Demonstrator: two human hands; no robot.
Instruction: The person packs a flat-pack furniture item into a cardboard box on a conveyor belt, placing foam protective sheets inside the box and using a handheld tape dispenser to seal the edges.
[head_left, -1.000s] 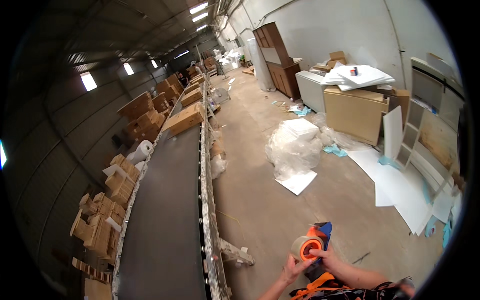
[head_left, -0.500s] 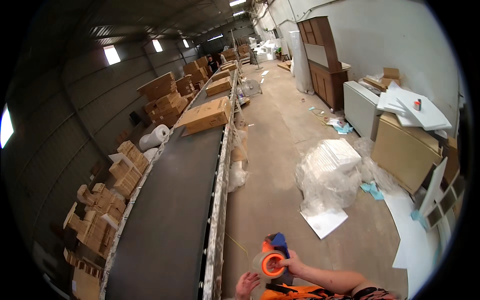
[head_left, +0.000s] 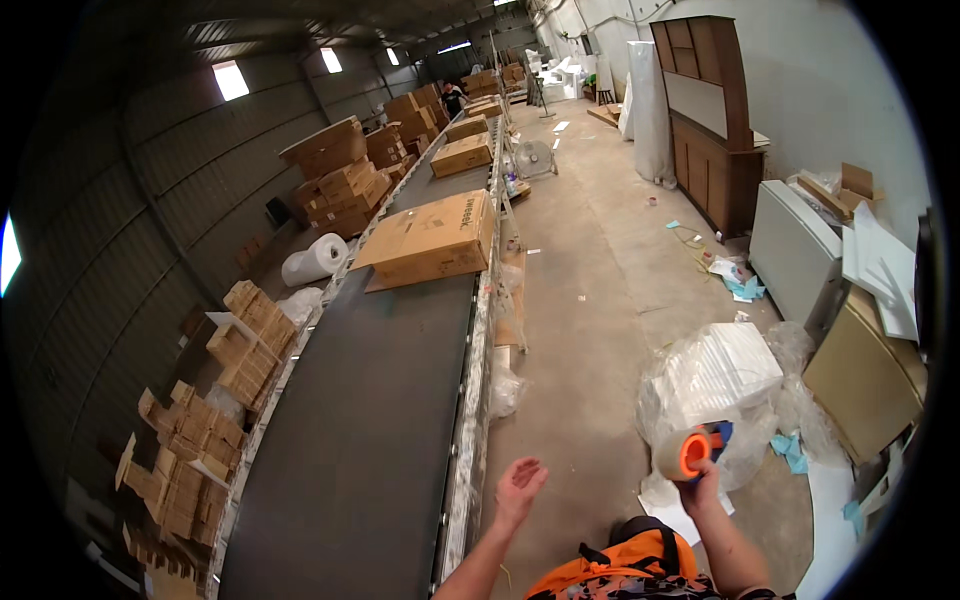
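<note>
In my right hand (head_left: 704, 486) is a tape gun (head_left: 722, 432), orange and blue, loaded with a wide roll of clear tape on an orange core. It is held up over the floor at the lower right, in front of the plastic-wrapped bundle. My left hand (head_left: 521, 488) hangs free with nothing in it, its fingers apart and slightly bent. That hand is beside the right rail of the long conveyor (head_left: 370, 430), apart from it. A large brown carton (head_left: 430, 235) lies on the belt farther ahead, with more cartons (head_left: 463, 154) behind it.
Flattened cardboard (head_left: 185, 430) stacks line the conveyor's left side, near a white wrap roll (head_left: 318, 258). A bundle in clear plastic (head_left: 720, 375) sits on the floor at right. Beyond stand panels (head_left: 795, 255), a brown cabinet (head_left: 705, 120) and a fan (head_left: 534, 158). A person (head_left: 453, 98) stands far off.
My right hand has moved right and up with the tape gun, away from my left hand. The left hand has risen, showing more forearm. The view has shifted right.
</note>
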